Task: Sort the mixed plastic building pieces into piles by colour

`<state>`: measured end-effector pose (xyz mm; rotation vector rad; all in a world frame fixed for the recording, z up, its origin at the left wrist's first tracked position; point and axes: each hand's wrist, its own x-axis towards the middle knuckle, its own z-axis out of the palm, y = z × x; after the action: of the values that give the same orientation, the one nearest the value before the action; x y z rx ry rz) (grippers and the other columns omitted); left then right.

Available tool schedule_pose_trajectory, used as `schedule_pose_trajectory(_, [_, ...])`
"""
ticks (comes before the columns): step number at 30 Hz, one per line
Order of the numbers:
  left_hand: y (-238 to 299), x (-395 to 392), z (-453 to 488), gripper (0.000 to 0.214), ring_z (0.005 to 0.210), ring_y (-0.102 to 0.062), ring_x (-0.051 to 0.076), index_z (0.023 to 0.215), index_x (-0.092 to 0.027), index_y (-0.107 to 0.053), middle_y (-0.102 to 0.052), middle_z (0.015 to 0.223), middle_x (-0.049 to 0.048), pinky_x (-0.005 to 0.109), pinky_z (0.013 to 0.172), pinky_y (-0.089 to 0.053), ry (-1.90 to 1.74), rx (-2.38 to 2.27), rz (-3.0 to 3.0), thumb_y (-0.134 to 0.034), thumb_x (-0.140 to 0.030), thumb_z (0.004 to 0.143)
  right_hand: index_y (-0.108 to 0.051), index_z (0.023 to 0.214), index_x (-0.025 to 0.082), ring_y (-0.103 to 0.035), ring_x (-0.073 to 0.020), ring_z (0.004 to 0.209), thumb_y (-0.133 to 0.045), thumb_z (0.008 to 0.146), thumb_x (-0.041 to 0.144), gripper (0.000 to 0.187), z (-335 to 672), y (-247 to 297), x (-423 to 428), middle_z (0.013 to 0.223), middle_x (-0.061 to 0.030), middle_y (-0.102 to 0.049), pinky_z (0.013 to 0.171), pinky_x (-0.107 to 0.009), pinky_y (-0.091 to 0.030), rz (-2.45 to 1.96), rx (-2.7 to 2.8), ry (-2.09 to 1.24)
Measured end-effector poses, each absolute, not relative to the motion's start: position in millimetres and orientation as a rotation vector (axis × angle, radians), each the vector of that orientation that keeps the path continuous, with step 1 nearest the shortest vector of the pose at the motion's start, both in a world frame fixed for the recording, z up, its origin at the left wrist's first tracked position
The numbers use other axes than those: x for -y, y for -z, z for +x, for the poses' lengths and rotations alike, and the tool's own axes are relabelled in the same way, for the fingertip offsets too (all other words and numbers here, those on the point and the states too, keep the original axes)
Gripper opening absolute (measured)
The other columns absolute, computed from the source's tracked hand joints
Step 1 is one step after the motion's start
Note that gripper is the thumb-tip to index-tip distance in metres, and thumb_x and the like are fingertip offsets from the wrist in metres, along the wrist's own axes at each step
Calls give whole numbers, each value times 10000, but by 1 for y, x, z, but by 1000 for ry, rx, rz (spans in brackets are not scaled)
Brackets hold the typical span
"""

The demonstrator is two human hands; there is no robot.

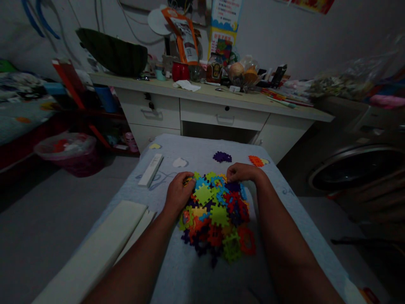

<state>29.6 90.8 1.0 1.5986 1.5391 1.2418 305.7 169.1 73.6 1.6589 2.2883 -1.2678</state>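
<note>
Gathering both hands at the far edge of a heaped pile of plastic pieces [219, 215].
Mid-table [196, 145], the loose heap could slip apart if a buried piece is tugged or a forearm brushes it. The left hand [179, 192], at the pile's ten o'clock, closes thumb and fingers on a yellow piece [187, 181]; the right hand [242, 172], at one o'clock, bends inward, fingertips bunched, too dim to tell whether gripping.
</note>
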Motion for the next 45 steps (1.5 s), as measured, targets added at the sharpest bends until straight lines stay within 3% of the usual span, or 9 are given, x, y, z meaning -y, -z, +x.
schedule_pose_trajectory(6, [-1,-92,29,326,1022,-649,247,1019,-195,-683,-701,1078,78,419,977,-487,-1239,-1537,1615,-561,-404,801,-683,843,152,-551,-119,662,-744,619,348,303,314,-81,-166,732,7,-665,625,-236,-412,1628,-2423,1648])
schedule_pose_trajectory(9, [0,-92,29,323,1025,-648,246,1020,-197,-682,-701,1080,76,419,978,-486,-1233,-1545,1634,-560,-403,802,-677,835,155,-513,-109,627,-693,667,369,272,317,-78,-170,698,16,-630,601,-233,-388,1835,-2610,1612])
schedule_pose_trajectory(15, [2,-93,29,304,1000,-656,237,1004,-208,-686,-704,1062,66,405,953,-499,-1237,-1555,1656,-561,-401,804,-647,796,176,-539,-151,631,-569,726,262,136,320,-52,-192,681,-1,-608,646,-279,-420,2714,-2758,786])
schedule_pose_trajectory(19, [1,-92,30,304,1001,-654,234,1008,-209,-684,-701,1060,66,401,951,-498,-1231,-1551,1661,-555,-405,815,-616,764,184,-580,-201,788,-539,716,188,90,319,-31,-198,791,-49,-639,773,-324,-446,2915,-2765,222])
schedule_pose_trajectory(23, [0,-91,30,298,1007,-648,237,1005,-208,-684,-699,1063,66,410,974,-485,-1217,-1571,1672,-554,-394,810,-632,792,174,-567,-234,876,-523,728,146,130,314,-15,-199,850,-86,-630,851,-356,-443,2993,-2673,-18])
schedule_pose_trajectory(31, [-5,-90,32,288,1014,-645,243,988,-208,-680,-698,1059,67,413,971,-485,-1218,-1572,1667,-553,-385,800,-697,1030,122,-548,-265,1067,-511,844,160,266,308,-9,-199,1075,-167,-616,996,-345,-410,2694,-2544,94])
schedule_pose_trajectory(38, [-5,-90,32,290,1008,-648,241,982,-204,-685,-699,1061,69,406,960,-489,-1219,-1580,1673,-551,-382,796,-656,1214,109,-551,-240,1146,-513,864,137,380,304,-10,-196,1185,-162,-618,1042,-309,-390,2446,-2554,168])
schedule_pose_trajectory(45, [-3,-90,31,297,1002,-650,239,994,-206,-687,-702,1065,69,404,952,-498,-1226,-1563,1669,-556,-390,802,-693,1097,122,-576,-220,1097,-528,824,129,319,311,-25,-195,1123,-138,-659,997,-315,-419,2496,-2579,199])
